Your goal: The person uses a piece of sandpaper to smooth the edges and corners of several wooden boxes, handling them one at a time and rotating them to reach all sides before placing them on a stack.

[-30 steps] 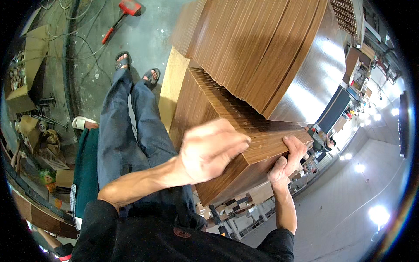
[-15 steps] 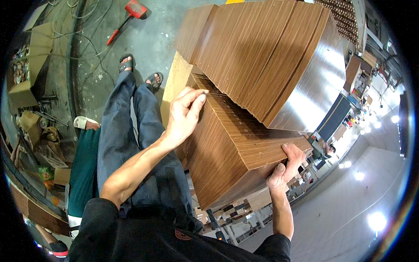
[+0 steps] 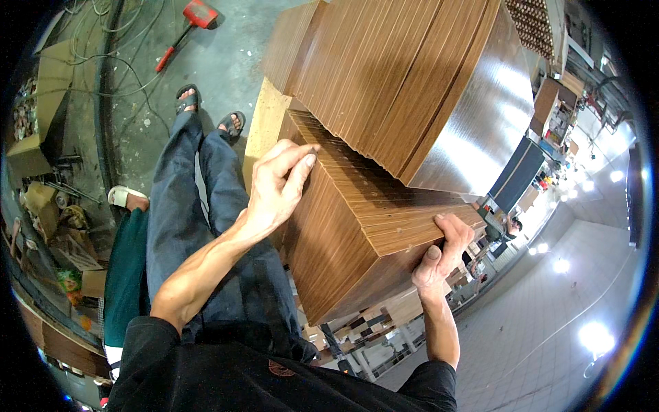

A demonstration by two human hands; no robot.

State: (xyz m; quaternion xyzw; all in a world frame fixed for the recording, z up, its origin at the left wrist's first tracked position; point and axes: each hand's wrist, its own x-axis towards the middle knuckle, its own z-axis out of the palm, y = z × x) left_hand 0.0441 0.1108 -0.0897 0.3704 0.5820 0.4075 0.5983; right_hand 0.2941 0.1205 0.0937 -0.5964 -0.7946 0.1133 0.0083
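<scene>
A lower stack of brown wood-grain panels (image 3: 336, 240) lies in front of me, its edges forming a block. At its left edge my left hand (image 3: 274, 185) is closed, thumb and forefinger pinched at the top corner. Whatever sits between those fingertips is too small to make out. My right hand (image 3: 443, 254) grips the right edge of the same stack, fingers curled over the top and thumb against the side. Beyond my hands, a taller pile of matching panels (image 3: 384, 82) rests on the lower stack, leaving a dark wedge-shaped gap.
A red mallet (image 3: 199, 15) and loose cables (image 3: 130, 65) lie on the floor at upper left. A pale board (image 3: 264, 120) shows beside the panels. Open cardboard boxes (image 3: 48, 103) stand at far left. Another person's green-trousered leg (image 3: 127, 268) is close to my left.
The view has shifted slightly, so the panels and floor sit a little further left. Both hands keep nearly the same places on the stack, the left one still pinched.
</scene>
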